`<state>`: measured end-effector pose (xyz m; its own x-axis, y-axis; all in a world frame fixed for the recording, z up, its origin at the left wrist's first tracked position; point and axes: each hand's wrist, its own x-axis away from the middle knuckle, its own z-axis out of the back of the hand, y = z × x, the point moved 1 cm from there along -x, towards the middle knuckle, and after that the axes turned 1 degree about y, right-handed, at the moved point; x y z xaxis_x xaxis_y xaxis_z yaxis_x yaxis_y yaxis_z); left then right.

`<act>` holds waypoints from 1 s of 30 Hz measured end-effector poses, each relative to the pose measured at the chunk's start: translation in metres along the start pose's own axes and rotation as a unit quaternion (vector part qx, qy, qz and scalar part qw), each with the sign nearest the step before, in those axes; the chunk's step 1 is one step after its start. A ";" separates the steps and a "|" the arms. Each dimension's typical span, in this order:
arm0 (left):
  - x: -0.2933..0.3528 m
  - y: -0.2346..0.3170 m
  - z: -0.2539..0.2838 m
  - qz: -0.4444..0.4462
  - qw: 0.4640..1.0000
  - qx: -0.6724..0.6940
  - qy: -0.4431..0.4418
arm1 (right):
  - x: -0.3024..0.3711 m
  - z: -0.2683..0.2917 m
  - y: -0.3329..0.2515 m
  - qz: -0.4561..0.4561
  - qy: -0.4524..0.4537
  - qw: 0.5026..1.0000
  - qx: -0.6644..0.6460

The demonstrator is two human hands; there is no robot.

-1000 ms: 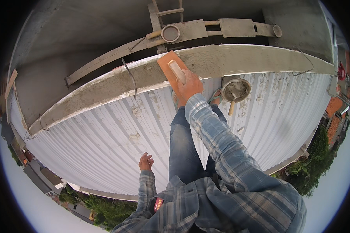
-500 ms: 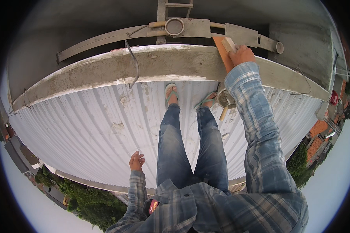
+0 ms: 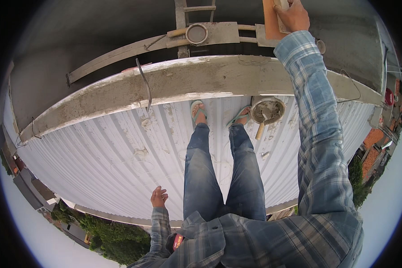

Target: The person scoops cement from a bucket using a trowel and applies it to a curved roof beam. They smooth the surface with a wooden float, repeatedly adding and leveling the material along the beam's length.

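Observation:
My right hand (image 3: 295,18) grips the wooden handle of a plastering float (image 3: 270,21) with a flat orange face. It is held out at the upper right, past the far side of the top of a narrow grey wall (image 3: 201,78) coated with mortar. My left hand (image 3: 159,196) hangs low, left of my legs, with fingers loosely curled and nothing visible in it. Beside my right foot sits a bucket (image 3: 279,117) with grey mortar in it. A trowel with a wooden handle (image 3: 260,131) rests in the bucket.
I stand in sandals on a ridged metal roof (image 3: 165,147) spotted with mortar. A bent metal rod (image 3: 144,85) hooks over the wall. Beyond it are a plank scaffold (image 3: 120,52), a round pail (image 3: 196,34) and a ladder (image 3: 199,8). Trees and rooftops lie below the roof edge.
My right hand has carried the float from the wall's top outward, up and to the right. My left hand has dropped slightly. More of the bucket shows now.

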<state>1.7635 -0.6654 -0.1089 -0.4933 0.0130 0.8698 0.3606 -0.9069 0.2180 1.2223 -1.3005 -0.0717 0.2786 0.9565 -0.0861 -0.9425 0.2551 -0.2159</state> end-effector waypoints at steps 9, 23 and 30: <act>-0.001 0.034 -0.052 -0.075 0.993 -0.035 -0.086 | 0.243 -0.053 -0.065 -0.186 0.011 0.972 -0.144; 0.079 0.068 -0.156 -0.172 0.970 -0.091 -0.146 | 0.191 -0.003 0.181 -0.212 -0.006 0.975 -0.066; 0.125 0.035 -0.204 -0.220 0.942 -0.195 -0.162 | 0.140 0.047 0.395 -0.176 0.061 0.980 0.072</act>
<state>1.5530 -0.7813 -0.0832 -0.2375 0.4944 0.8361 -0.1728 -0.8685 0.4645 0.8806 -1.0593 -0.1230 0.6031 0.7839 -0.1474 -0.7976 0.5922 -0.1144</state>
